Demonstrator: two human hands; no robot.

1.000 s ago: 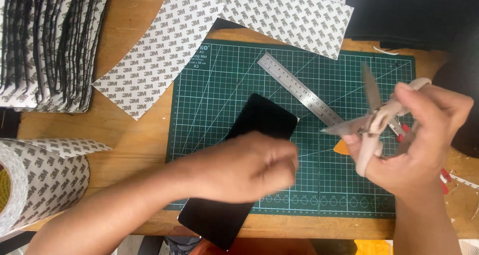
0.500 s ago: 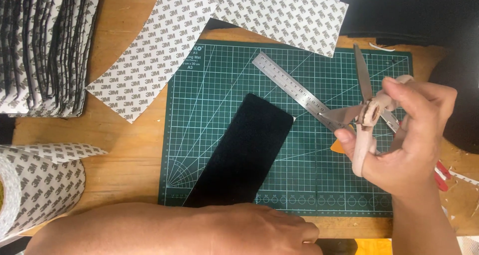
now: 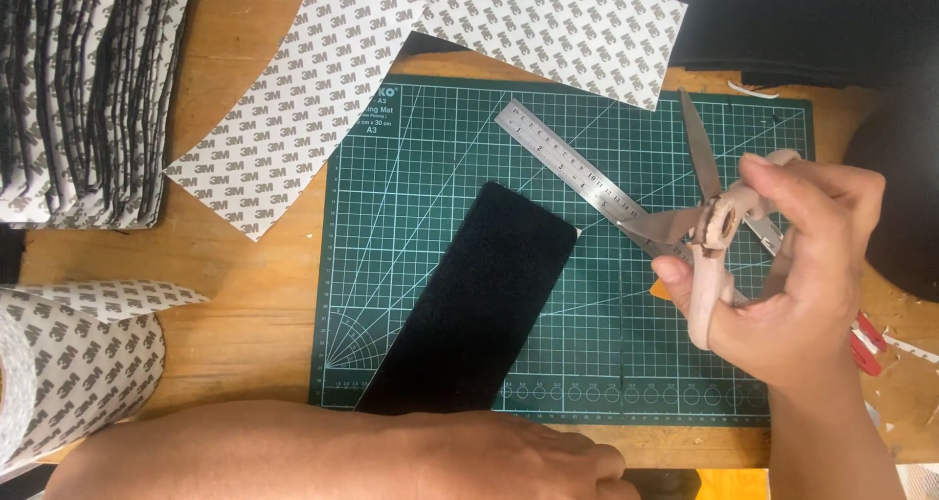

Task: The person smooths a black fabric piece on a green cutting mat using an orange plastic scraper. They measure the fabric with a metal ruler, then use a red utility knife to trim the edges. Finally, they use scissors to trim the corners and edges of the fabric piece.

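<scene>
The cutting mat lies on the bench and serves as landmark. On the mat lie a felt strip at its middle and a steel ruler behind and right of that strip. Scissors sit over the mat's right part. Printed backing sheets overlap its far edge. Left of the mat stand a sheet stack and a tape roll.
</scene>
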